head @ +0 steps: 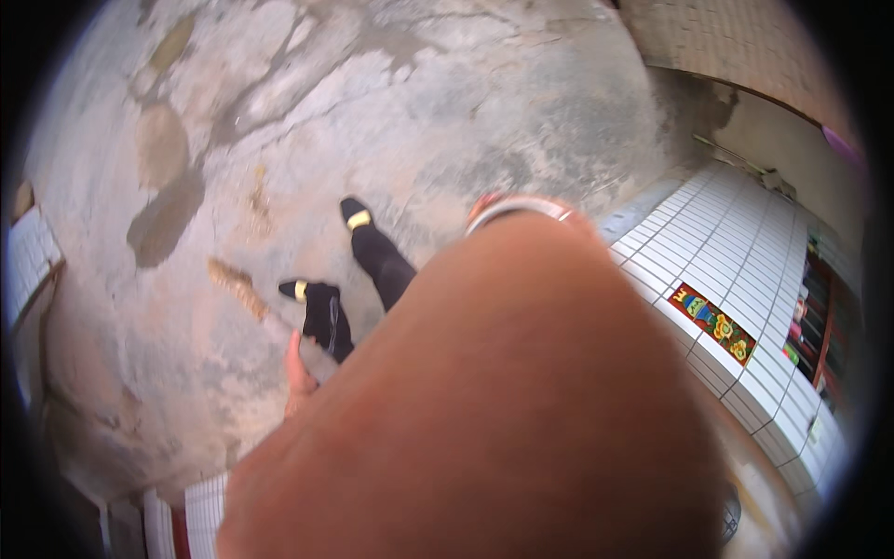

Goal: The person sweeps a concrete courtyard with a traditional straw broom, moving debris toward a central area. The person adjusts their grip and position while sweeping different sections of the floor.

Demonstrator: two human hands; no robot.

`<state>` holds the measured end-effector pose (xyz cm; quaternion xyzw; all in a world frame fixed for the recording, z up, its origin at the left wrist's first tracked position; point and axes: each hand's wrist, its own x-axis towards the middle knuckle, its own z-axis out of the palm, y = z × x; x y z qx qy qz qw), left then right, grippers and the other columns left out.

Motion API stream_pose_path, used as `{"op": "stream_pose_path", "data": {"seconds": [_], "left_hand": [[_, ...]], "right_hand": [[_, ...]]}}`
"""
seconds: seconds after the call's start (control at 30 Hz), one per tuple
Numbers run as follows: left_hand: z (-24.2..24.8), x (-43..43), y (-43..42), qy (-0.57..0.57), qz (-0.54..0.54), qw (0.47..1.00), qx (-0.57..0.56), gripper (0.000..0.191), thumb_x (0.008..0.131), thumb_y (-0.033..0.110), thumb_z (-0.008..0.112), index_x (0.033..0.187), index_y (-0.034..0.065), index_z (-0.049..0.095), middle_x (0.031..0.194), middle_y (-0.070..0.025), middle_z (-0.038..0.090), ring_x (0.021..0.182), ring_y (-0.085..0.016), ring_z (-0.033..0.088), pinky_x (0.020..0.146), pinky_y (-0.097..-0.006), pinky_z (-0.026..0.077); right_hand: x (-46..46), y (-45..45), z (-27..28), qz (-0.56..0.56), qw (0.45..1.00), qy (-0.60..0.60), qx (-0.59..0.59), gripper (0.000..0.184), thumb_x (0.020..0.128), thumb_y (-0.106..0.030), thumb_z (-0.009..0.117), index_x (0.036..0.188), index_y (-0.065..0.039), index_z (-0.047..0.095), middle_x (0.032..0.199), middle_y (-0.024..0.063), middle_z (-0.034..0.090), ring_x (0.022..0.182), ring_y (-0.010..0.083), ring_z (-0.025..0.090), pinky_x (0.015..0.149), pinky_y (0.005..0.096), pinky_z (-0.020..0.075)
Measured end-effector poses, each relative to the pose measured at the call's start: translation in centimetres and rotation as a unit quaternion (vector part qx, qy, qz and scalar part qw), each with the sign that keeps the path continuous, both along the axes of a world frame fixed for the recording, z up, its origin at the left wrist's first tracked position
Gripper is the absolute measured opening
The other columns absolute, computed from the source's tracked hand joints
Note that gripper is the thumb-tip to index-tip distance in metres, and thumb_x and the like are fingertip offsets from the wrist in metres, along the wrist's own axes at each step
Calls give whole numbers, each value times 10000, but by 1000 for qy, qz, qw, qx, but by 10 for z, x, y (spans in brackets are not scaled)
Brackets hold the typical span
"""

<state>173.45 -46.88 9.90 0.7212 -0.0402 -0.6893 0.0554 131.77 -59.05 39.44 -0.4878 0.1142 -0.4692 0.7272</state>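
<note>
My bare right forearm (pixel 489 391) is raised close to the camera and covers much of the lower middle of the view. A pale bangle or band (pixel 524 206) circles its wrist. Beyond the band only a blurred sliver of my right hand (pixel 485 201) shows, so whatever it touches is hidden. To the left, part of my left hand (pixel 300 381) appears past the forearm's edge, one digit pointing up; its other fingers are covered. Below are my legs in black trousers (pixel 377 262), with dark shoes (pixel 354 207) that show yellowish bands across them.
Cracked concrete floor (pixel 314 168) with darker patches spreads ahead. On the right stands a white-tiled ledge (pixel 705 216) with a flower-decorated tile (pixel 712 323). A long-handled tool (pixel 733 155) lies along its far side. A brownish elongated thing or patch (pixel 237 283) is near my feet.
</note>
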Motion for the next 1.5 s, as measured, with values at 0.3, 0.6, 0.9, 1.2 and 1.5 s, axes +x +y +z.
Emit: {"op": "stream_pose_path", "data": {"seconds": [0.3,0.6,0.9,1.2,1.5], "left_hand": [[0,-18,-15,-4,-23,1000,-15,411,808,390,661,979,36,540,796,-114,593,665,-225,582,605,-360,492],[13,-31,-59,-64,-64,993,-78,411,807,336,669,991,0,522,815,-130,603,678,-221,577,598,-353,479],[9,-9,-96,-62,-29,988,-141,442,803,407,662,964,12,549,778,-104,586,654,-219,574,588,-367,490],[44,91,-137,60,122,975,-176,362,848,323,601,1074,42,579,946,-99,614,855,-237,601,738,-372,497],[61,175,-81,88,185,962,-181,534,824,468,577,1158,53,539,1079,-117,610,969,-281,586,881,-419,459]], "right_hand": [[-113,48,-93,-302,938,43,166,616,721,-398,743,1137,24,572,1091,177,620,896,231,649,698,280,526],[-183,283,-331,-438,286,676,519,959,677,-486,754,1348,34,308,1261,311,441,1196,418,420,989,435,375],[-86,221,-351,-365,505,648,438,711,776,-442,668,1249,47,461,1216,261,515,1149,393,474,969,439,380],[55,174,-274,-253,629,648,347,579,768,-393,671,1188,-27,509,1061,223,579,1002,379,561,849,441,458],[130,115,-212,-9,679,729,78,537,819,-428,594,1205,-70,491,1173,194,524,1038,385,550,850,445,451]]}}
